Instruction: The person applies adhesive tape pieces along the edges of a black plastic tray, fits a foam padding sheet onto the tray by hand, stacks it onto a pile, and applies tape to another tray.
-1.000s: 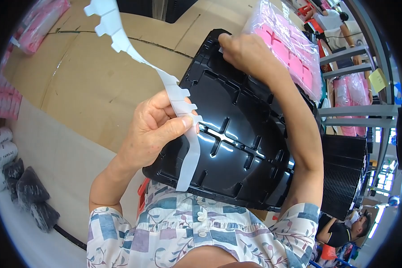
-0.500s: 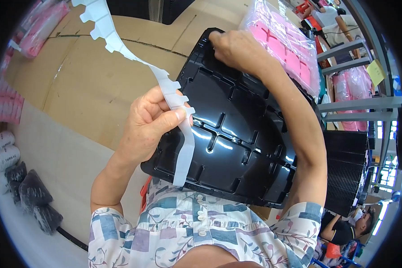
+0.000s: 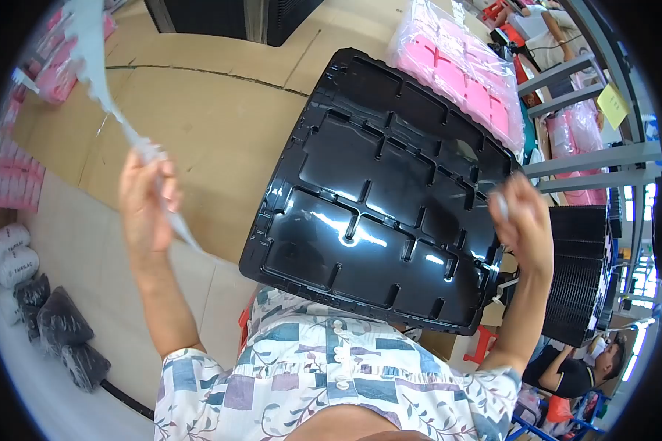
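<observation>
The long white strip (image 3: 93,62) with tabs along one edge is pinched in my left hand (image 3: 148,202), off the left side of the black tray. It trails up past the fingers, and its short lower end hangs beneath them. Beside the tray's right edge is my right hand (image 3: 522,220), blurred, with curled fingers and a small whitish thing at the fingertips that I cannot make out. The shiny black moulded tray (image 3: 397,187), with its cross-shaped ridges, lies tilted between my hands, untouched by either.
Pink trays in clear plastic (image 3: 467,81) lie behind the black tray. Grey metal rails (image 3: 596,169) and a stack of black trays (image 3: 574,272) stand at right. A person (image 3: 574,371) sits at lower right. Dark bags (image 3: 65,320) lie at lower left.
My left hand has moved left with the strip, away from the tray. My right hand has left the tray's top corner and come down to its right side.
</observation>
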Motion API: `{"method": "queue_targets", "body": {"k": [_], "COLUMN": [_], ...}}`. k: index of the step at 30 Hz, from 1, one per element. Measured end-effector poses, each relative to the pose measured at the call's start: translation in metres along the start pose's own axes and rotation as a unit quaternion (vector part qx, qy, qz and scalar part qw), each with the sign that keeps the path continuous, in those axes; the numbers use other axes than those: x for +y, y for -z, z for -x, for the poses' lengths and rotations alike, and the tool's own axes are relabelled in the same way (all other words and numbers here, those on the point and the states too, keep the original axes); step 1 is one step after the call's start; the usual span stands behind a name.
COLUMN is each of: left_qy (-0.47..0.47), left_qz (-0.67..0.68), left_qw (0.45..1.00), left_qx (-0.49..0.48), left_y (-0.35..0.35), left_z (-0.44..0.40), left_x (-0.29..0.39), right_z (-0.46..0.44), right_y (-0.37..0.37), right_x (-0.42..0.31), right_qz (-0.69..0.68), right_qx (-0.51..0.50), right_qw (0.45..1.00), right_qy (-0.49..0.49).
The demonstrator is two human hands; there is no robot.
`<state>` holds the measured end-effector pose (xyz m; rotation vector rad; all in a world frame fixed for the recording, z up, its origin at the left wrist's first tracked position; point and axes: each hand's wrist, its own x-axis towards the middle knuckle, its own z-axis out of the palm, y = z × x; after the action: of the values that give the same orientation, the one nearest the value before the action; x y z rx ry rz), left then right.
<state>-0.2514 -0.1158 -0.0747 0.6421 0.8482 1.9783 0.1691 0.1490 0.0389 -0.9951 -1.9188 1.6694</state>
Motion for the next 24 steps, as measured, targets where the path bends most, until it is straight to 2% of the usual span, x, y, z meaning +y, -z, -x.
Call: {"method": "queue_targets", "body": {"k": [1, 2, 3, 4, 6, 7, 8, 9, 10, 11, 12, 13, 14, 15, 16, 17, 18, 20, 21, 23, 24], "left_qy": [-0.042, -0.085, -0.179, -0.254, -0.346, -0.469, -0.573, -0.554, -0.519, -0.476, -0.414, -0.389, -0.402, -0.401, -0.299, -0.243, -0.231, -0.207, -0.196, -0.204, -0.203], "left_qz": [-0.174, -0.340, -0.584, -0.767, -0.782, -0.693, -0.580, -0.511, -0.424, -0.559, -0.674, -0.673, -0.687, -0.715, -0.768, -0.785, -0.804, -0.790, -0.781, -0.779, -0.780], "left_qw": [0.976, 0.905, 0.728, 0.475, 0.316, 0.403, 0.480, 0.617, 0.732, 0.679, 0.594, 0.599, 0.553, 0.510, 0.495, 0.501, 0.457, 0.460, 0.468, 0.470, 0.470], "left_qx": [0.123, 0.241, 0.311, 0.349, 0.411, 0.372, 0.323, 0.226, 0.120, -0.012, -0.143, -0.190, -0.246, -0.261, -0.277, -0.272, -0.303, -0.348, -0.364, -0.361, -0.359], "left_y": [0.010, 0.015, 0.018, 0.015, -0.051, -0.071, -0.093, -0.141, -0.186, -0.204, -0.218, -0.238, -0.243, -0.249, -0.262, -0.262, -0.259, -0.245, -0.235, -0.230, -0.229], "left_z": [0.008, 0.018, 0.028, 0.039, 0.057, 0.053, 0.052, 0.042, 0.025, 0.012, -0.007, -0.041, -0.088, -0.134, -0.174, -0.213, -0.246, -0.293, -0.315, -0.322, -0.322], "left_x": [0.008, 0.014, 0.023, 0.032, 0.057, 0.058, 0.055, 0.037, 0.024, 0.034, 0.040, 0.024, 0.006, -0.019, -0.041, -0.073, -0.097, -0.141, -0.164, -0.181, -0.187], "right_z": [0.035, 0.071, 0.105, 0.133, 0.182, 0.207, 0.231, 0.251, 0.272, 0.290, 0.298, 0.306, 0.311, 0.324, 0.340, 0.351, 0.356, 0.362, 0.361, 0.353, 0.358], "right_y": [0.014, 0.023, 0.028, 0.027, 0.024, 0.025, 0.027, 0.034, 0.043, 0.053, 0.058, 0.064, 0.067, 0.077, 0.089, 0.092, 0.087, 0.080, 0.082, 0.086, 0.089], "right_x": [0.014, 0.029, 0.043, 0.057, 0.094, 0.117, 0.141, 0.169, 0.205, 0.241, 0.262, 0.282, 0.301, 0.339, 0.387, 0.417, 0.431, 0.446, 0.447, 0.436, 0.433], "right_qz": [-0.017, -0.027, -0.003, 0.005, 0.008, 0.008, 0.155, 0.299, 0.282, 0.262, 0.255, 0.346, 0.430, 0.424, 0.444, 0.464, 0.460, 0.525, 0.525, 0.314, 0.311], "right_qx": [0.023, 0.108, 0.194, 0.263, 0.386, 0.438, 0.441, 0.434, 0.454, 0.473, 0.482, 0.448, 0.405, 0.411, 0.415, 0.419, 0.426, 0.323, 0.329, 0.479, 0.480], "right_qw": [0.999, 0.993, 0.981, 0.965, 0.921, 0.895, 0.878, 0.840, 0.828, 0.815, 0.813, 0.775, 0.726, 0.727, 0.726, 0.724, 0.723, 0.745, 0.742, 0.664, 0.663], "right_qy": [0.030, 0.025, 0.001, -0.007, -0.048, -0.081, -0.107, -0.129, -0.168, -0.208, -0.206, -0.281, -0.352, -0.351, -0.321, -0.291, -0.289, -0.255, -0.255, -0.481, -0.483]}}
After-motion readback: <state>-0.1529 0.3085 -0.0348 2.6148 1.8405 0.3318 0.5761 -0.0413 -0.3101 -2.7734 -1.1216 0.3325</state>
